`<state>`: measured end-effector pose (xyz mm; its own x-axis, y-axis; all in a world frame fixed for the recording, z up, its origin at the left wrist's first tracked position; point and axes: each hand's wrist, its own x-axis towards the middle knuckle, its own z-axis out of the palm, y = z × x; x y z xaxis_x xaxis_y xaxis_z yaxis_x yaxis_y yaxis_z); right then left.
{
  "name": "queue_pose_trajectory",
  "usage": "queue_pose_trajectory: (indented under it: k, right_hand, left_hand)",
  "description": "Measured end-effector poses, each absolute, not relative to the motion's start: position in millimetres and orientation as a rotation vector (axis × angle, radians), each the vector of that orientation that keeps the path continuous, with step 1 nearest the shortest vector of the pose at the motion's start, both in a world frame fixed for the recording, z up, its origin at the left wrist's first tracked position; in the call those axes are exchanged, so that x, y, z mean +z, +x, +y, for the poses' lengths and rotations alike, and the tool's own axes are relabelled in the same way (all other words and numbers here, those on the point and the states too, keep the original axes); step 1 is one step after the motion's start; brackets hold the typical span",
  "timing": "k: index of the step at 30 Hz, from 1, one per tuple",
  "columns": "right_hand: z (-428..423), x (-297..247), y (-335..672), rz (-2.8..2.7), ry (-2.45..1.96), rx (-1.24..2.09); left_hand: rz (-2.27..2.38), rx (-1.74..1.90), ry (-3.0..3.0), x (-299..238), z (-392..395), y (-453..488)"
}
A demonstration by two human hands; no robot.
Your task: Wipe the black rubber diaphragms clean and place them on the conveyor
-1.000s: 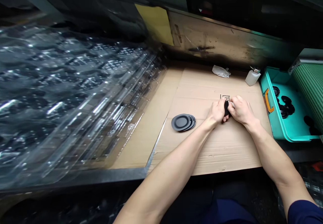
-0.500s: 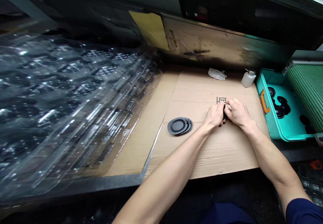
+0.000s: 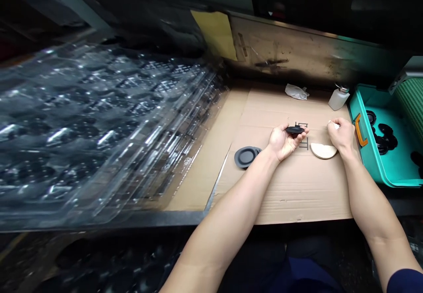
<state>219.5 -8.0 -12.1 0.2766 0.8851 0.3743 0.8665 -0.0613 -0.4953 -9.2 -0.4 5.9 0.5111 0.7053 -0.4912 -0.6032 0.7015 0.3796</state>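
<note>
"Where's the black disc (image 3: 295,130) sitting, remote desk?"

"I'm seeing the left hand (image 3: 282,143) holding it, long edge running sideways; the right hand (image 3: 342,134), apart on the disc's right, is clutching a white scrap (image 3: 336,126) (mostly hidden) beside the pale half-round pad (image 3: 324,151)."

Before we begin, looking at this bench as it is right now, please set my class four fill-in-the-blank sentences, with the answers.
1. The left hand holds a disc coloured ____.
2. The bin has a handle coloured ____.
3. The gray discs lie on a sheet of ____.
4. In the picture, the bottle stands to the ____ of the bin.

Answers: black; orange; cardboard; left.
</note>
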Motion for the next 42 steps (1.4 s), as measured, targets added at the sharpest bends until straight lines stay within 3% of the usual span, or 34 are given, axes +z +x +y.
queue_pose_trajectory:
  k: [21, 28, 42]
  right_hand:
    - [-4, -24, 218, -1.512, -2.03, 0.107]
    - [-4, -24, 217, -1.542, -2.022, 0.113]
    - [-4, -25, 218, -1.526, -2.034, 0.108]
  left_hand:
    - [0.551, 0.869, 0.581, 7, -14, -9]
    - [0.913, 1.28, 1.166, 2, -38, 8]
    - [0.992, 1.303, 1.628, -10, -43, 7]
